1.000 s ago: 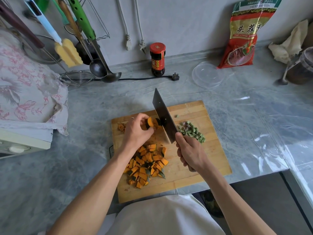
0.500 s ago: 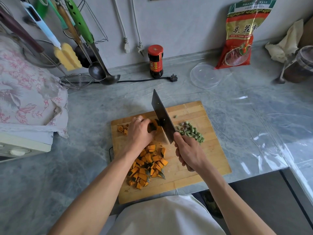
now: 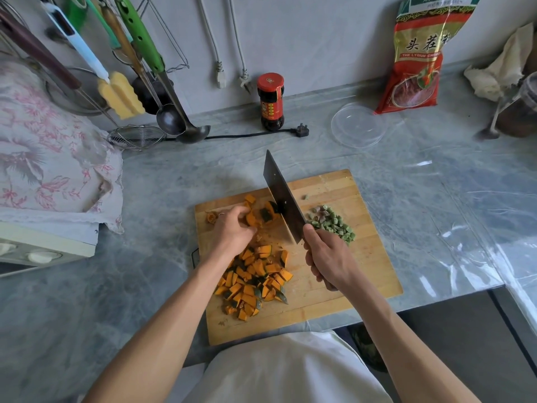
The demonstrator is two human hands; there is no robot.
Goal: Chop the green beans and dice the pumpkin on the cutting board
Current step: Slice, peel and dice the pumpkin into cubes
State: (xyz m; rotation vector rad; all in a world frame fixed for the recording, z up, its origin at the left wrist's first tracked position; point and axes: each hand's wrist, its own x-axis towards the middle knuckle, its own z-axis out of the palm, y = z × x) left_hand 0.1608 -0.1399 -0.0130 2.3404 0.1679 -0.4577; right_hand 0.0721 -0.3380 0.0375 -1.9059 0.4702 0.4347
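Note:
A wooden cutting board [image 3: 360, 269] lies on the grey counter. My right hand [image 3: 329, 257] grips the handle of a dark cleaver [image 3: 283, 199], whose blade stands on edge across the board's far half. My left hand [image 3: 234, 231] presses down on a pumpkin strip [image 3: 263, 215] with orange flesh and green skin, just left of the blade. A heap of diced pumpkin [image 3: 254, 279] lies near the board's front, below my left hand. Chopped green beans [image 3: 331, 222] form a small pile to the right of the blade.
At the back stand a red-capped sauce jar [image 3: 270, 101], a clear plastic lid [image 3: 359, 124], a red food bag [image 3: 418, 53] and a black plug with cord [image 3: 302, 130]. Ladles and a strainer [image 3: 136, 136] hang back left. A floral cloth [image 3: 49, 158] covers an appliance at left.
My left hand has lowered the pumpkin piece it held up onto the board and now pins it down. The cleaver has come down through the pumpkin beside my fingers.

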